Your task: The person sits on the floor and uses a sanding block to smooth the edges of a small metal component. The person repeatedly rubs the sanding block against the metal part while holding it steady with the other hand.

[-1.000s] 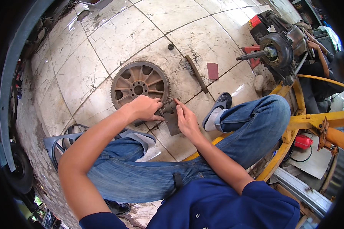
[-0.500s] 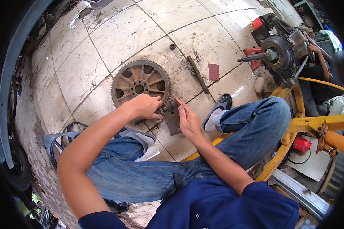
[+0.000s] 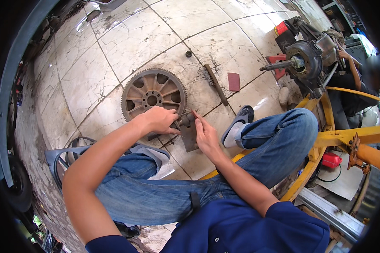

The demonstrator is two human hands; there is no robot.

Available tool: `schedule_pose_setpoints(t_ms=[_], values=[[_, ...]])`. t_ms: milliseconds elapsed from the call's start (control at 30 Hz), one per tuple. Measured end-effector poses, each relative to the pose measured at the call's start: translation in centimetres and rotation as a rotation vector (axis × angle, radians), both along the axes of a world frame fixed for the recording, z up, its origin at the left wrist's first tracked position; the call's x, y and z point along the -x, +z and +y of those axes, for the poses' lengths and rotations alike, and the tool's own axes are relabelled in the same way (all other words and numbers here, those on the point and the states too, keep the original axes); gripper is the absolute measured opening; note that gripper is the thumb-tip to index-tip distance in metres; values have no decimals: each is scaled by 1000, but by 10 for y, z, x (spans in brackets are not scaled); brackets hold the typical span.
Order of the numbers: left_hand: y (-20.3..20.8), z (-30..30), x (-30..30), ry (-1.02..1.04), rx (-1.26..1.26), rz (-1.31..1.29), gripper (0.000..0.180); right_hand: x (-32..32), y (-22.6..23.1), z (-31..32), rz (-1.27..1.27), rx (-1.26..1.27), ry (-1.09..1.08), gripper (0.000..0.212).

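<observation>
My left hand (image 3: pixel 159 118) is closed around a small dark metal part with a rounded, rod-like section (image 3: pixel 185 120). My right hand (image 3: pixel 206 133) presses against the part's right side, fingers together and pointing away from me; what lies under its fingertips is too small to make out. Below the part, between my hands, shows a flat grey rectangular piece (image 3: pixel 189 138); whether it is joined to the part I cannot tell. Just beyond my left hand a rusty toothed flywheel (image 3: pixel 176 86) lies flat on the tiles.
A wire brush with a wooden handle (image 3: pixel 216 86), a red-brown sandpaper piece (image 3: pixel 233 82) and a small black ring (image 3: pixel 188 54) lie on the tiled floor. At right stand a greasy gearbox-like assembly (image 3: pixel 304 59), a yellow frame (image 3: pixel 342 137) and another person (image 3: pixel 354 88).
The view has shifted slightly, so the floor items sit a little further left. My left hand keeps its hold on the part, and my right hand stays against it with barely any movement.
</observation>
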State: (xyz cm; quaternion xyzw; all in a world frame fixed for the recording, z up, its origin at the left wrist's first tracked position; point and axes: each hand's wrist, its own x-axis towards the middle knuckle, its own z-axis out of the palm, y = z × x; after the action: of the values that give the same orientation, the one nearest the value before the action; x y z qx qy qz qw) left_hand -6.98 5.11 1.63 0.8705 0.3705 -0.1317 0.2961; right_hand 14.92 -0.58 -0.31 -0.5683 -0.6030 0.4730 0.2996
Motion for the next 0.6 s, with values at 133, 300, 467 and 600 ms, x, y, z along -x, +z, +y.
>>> schedule_pose_setpoints(t_ms=[133,300,467,600], values=[[-4,-1,2,-3,-18,0,69,2,9,1,55,74,-18,37],[2,3,0,0,15,27,68,-1,0,1,14,128,-17,36],[1,0,-1,-20,-5,18,69,1,3,1,92,-83,7,36],[4,0,-2,-18,23,56,69,2,18,7,-13,192,15,37]])
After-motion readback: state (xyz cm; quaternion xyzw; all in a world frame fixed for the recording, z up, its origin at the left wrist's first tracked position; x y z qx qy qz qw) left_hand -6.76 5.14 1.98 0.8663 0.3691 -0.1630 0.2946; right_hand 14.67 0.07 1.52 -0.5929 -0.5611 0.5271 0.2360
